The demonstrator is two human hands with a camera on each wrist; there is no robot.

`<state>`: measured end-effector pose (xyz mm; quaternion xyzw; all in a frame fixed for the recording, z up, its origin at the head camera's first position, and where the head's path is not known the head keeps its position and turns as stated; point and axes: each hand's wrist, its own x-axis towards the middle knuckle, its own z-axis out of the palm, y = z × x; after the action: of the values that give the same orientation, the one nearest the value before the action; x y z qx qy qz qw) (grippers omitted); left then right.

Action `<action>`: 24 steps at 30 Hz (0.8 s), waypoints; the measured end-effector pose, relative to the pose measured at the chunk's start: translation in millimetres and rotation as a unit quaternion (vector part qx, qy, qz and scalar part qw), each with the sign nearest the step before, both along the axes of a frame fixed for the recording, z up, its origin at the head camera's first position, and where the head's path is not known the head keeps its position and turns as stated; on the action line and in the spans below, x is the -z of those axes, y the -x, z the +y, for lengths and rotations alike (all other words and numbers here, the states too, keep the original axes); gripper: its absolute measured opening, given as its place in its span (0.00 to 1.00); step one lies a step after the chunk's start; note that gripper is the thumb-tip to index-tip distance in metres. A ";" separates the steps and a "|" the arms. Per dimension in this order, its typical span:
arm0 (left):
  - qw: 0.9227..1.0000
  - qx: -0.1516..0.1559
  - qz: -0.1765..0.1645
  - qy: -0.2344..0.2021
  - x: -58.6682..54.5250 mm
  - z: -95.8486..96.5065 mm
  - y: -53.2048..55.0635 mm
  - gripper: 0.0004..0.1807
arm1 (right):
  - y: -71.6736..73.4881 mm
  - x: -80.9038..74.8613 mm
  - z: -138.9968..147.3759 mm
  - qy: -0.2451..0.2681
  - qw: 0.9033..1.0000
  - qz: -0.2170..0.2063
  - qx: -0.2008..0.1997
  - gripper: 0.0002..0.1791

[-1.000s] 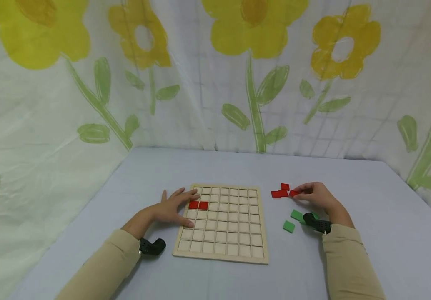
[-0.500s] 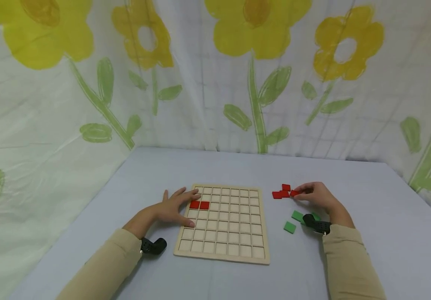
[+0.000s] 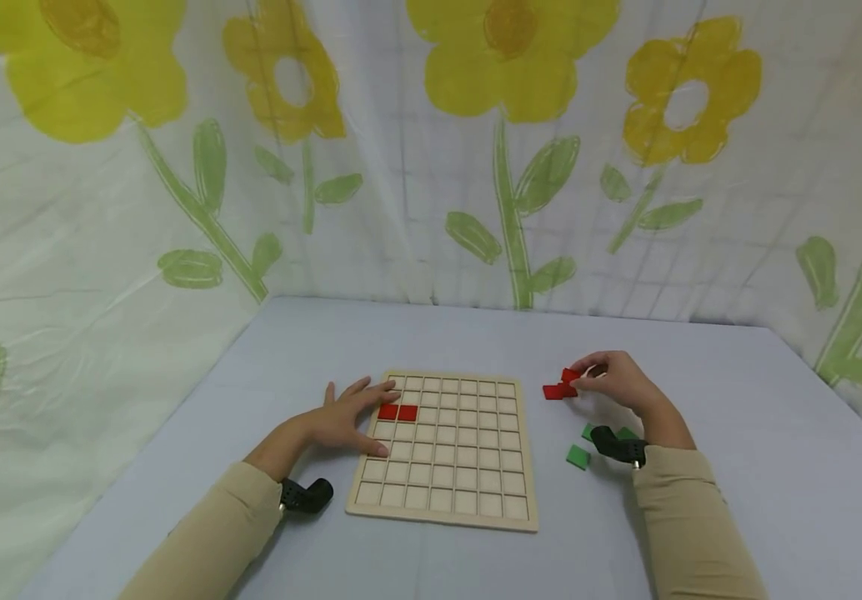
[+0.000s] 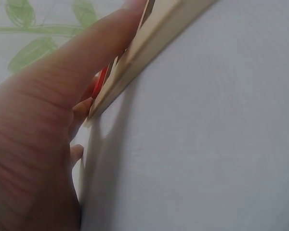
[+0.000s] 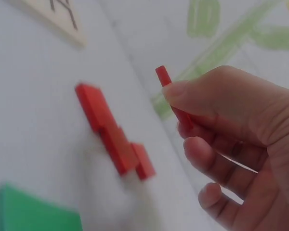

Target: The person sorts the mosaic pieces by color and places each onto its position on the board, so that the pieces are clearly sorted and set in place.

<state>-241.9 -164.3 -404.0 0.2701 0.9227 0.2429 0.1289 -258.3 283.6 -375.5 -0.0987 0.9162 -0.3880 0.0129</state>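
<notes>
A wooden grid board (image 3: 442, 523) lies on the table, with two red square tiles (image 3: 407, 412) side by side in its cells near the left edge. My left hand (image 3: 341, 417) rests on that edge, fingers spread around the two tiles; the left wrist view shows the thumb (image 4: 96, 48) on the frame. Thumb and fingertips of my right hand (image 5: 241, 125) pinch one red tile (image 5: 164, 77), seen edge-on above the table. Below it, several red tiles (image 5: 94, 108) lie touching each other. In the head view my right hand (image 3: 618, 383) is over this group.
Green tiles (image 3: 578, 457) lie nearer me on the right, partly hidden beneath the right wrist's black camera (image 3: 617, 446). Another black camera (image 3: 307, 496) sits on the left wrist. A flower-printed curtain (image 3: 371, 250) hangs behind the table's far edge (image 3: 626, 320).
My right hand has lifted a red tile off the table and moved slightly left and up, over the other red tiles. The left hand stays put on the board.
</notes>
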 end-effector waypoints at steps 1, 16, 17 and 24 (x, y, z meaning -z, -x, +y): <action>1.000 0.000 -0.001 0.000 -0.3 0.1 -0.3 0.47 | -0.2 -1.8 -4.0 0.002 1.000 0.008 -0.008 0.19; 1.000 -0.002 -0.003 0.002 -1.7 0.1 -0.1 0.47 | 2.0 -6.1 -57.8 0.033 0.998 0.018 -0.054 0.16; 1.000 -0.002 -0.003 0.001 -1.4 0.2 -0.2 0.47 | 1.6 -5.7 -59.9 0.034 0.998 0.016 -0.054 0.16; 1.000 0.007 -0.008 -0.006 -2.5 -0.2 -0.5 0.47 | 2.2 -3.9 -75.5 0.040 0.997 0.015 -0.071 0.16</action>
<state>-241.4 -164.5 -401.5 0.2752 0.9184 0.2495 0.1360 -260.5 208.2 -371.6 -0.1701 0.8909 -0.4206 0.0226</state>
